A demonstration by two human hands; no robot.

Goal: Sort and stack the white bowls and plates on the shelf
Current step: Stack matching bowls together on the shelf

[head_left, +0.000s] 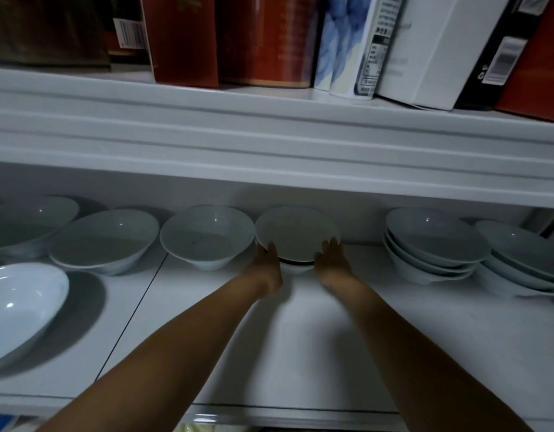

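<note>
Both hands cupped a white bowl (297,232) at the shelf's (300,338) centre, the left hand (267,260) pressed on its rim at eight o'clock, the right hand (331,257) at four o'clock, fingers spread; it sat nested on a lower bowl (296,267). A stack of bowls (431,244) stood at three o'clock, a single bowl (207,235) at nine

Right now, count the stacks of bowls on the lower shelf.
3. One sits between the left hand and right hand, a bowl stack. The second stack stands to its right; a third stack sits at the right edge, partly cut off.
</note>
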